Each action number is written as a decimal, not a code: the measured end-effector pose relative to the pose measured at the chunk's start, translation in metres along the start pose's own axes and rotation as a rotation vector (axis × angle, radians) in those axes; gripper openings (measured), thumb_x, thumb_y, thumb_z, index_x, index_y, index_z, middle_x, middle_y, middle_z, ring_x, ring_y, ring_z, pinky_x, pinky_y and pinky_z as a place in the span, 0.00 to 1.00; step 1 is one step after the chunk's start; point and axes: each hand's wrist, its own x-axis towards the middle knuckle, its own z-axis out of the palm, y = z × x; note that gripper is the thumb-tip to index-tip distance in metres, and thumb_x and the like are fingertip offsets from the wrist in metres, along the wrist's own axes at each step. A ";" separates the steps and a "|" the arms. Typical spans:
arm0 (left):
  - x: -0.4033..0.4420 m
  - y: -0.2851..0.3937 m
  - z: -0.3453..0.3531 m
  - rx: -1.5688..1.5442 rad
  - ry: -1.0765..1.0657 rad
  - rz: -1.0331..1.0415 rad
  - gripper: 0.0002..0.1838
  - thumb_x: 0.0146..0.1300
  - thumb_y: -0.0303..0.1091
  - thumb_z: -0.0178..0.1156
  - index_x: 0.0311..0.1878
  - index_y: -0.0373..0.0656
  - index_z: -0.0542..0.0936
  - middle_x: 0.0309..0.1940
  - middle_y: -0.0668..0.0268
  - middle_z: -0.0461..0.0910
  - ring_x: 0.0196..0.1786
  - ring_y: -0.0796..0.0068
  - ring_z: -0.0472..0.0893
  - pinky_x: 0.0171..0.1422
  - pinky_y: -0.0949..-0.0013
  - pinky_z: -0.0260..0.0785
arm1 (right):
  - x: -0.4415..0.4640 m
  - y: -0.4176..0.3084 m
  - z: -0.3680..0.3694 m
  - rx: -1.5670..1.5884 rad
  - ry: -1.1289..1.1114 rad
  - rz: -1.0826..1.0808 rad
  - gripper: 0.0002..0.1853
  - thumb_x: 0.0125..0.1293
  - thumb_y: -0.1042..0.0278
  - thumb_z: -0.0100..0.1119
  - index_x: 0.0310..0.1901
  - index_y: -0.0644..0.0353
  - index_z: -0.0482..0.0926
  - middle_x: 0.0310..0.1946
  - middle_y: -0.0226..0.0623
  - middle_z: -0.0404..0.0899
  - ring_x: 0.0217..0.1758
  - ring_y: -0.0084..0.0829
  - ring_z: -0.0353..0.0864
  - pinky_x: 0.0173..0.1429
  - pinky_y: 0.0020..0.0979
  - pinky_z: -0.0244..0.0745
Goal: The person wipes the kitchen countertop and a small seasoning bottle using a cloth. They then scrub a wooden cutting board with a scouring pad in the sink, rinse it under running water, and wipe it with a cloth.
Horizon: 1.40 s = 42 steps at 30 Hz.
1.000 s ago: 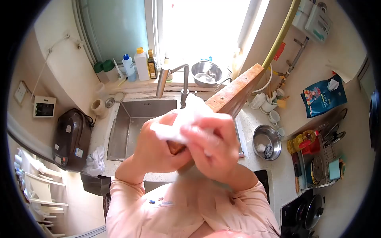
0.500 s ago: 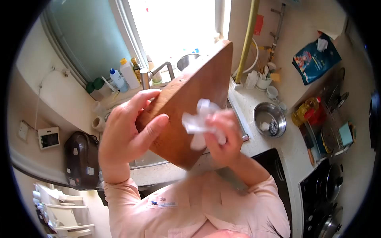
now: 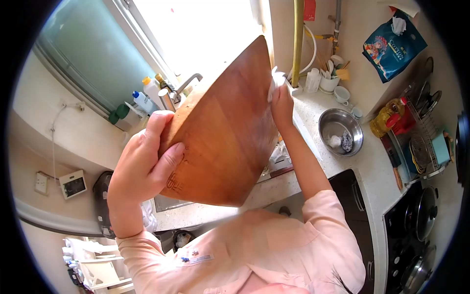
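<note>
A thick wooden cutting board (image 3: 225, 127) is held up at a tilt over the sink (image 3: 169, 202), its broad face toward me. My left hand (image 3: 142, 169) grips its left edge, thumb on the face and fingers behind. At the board's right edge, my right hand (image 3: 282, 105) pinches a crumpled white cloth or tissue (image 3: 277, 81) and presses it against the wood. Dark printed marks show near the board's lower left corner. The fingertips of my left hand are hidden behind the board.
A steel bowl (image 3: 341, 132) with scrubbing balls stands on the right counter. Cups and a utensil holder (image 3: 329, 83) are behind it. A faucet (image 3: 183, 88) and bottles (image 3: 145, 101) line the window side. Farther right are a dish rack (image 3: 426, 132) and a stove (image 3: 409, 235).
My right hand has moved the white cloth or tissue from in front of the board up to its far right edge. The board has turned more toward me and shifted left.
</note>
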 end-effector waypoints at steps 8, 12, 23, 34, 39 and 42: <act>0.001 0.001 0.006 -0.079 0.044 0.008 0.18 0.55 0.26 0.53 0.49 0.38 0.64 0.30 0.53 0.74 0.33 0.54 0.72 0.42 0.68 0.64 | 0.024 -0.038 -0.054 0.309 -0.055 0.096 0.15 0.60 0.57 0.54 0.33 0.64 0.74 0.23 0.45 0.74 0.28 0.40 0.75 0.35 0.33 0.69; -0.001 0.019 0.009 -0.057 0.057 -0.017 0.18 0.54 0.25 0.54 0.49 0.38 0.65 0.30 0.53 0.73 0.32 0.56 0.71 0.42 0.69 0.64 | 0.053 -0.093 -0.040 0.425 0.208 -0.353 0.12 0.62 0.63 0.51 0.41 0.64 0.69 0.35 0.47 0.68 0.40 0.42 0.70 0.45 0.35 0.65; -0.002 0.011 0.010 -0.166 0.084 -0.020 0.17 0.54 0.27 0.53 0.48 0.39 0.65 0.31 0.55 0.73 0.32 0.61 0.71 0.42 0.70 0.63 | -0.066 0.077 -0.015 -0.158 -0.576 0.071 0.09 0.61 0.67 0.49 0.40 0.60 0.66 0.32 0.51 0.75 0.36 0.54 0.75 0.37 0.48 0.68; -0.005 0.015 0.013 -0.161 0.098 -0.040 0.17 0.55 0.28 0.53 0.49 0.40 0.65 0.31 0.54 0.73 0.34 0.59 0.72 0.44 0.69 0.64 | 0.050 -0.089 -0.063 0.405 -0.019 -0.260 0.15 0.57 0.74 0.51 0.48 0.61 0.72 0.43 0.47 0.72 0.45 0.41 0.74 0.50 0.33 0.68; -0.004 0.008 0.012 -0.134 0.102 0.007 0.18 0.55 0.28 0.54 0.49 0.39 0.64 0.32 0.53 0.74 0.35 0.56 0.72 0.44 0.69 0.64 | 0.031 -0.090 -0.031 0.380 0.078 -0.247 0.20 0.58 0.74 0.51 0.55 0.60 0.69 0.56 0.47 0.60 0.55 0.44 0.65 0.57 0.36 0.63; -0.004 0.006 0.012 -0.154 0.101 -0.011 0.19 0.54 0.28 0.54 0.49 0.39 0.65 0.31 0.52 0.74 0.35 0.55 0.73 0.43 0.68 0.64 | 0.027 -0.094 -0.031 0.389 0.102 -0.177 0.19 0.59 0.75 0.50 0.53 0.60 0.70 0.48 0.46 0.66 0.49 0.42 0.70 0.52 0.34 0.67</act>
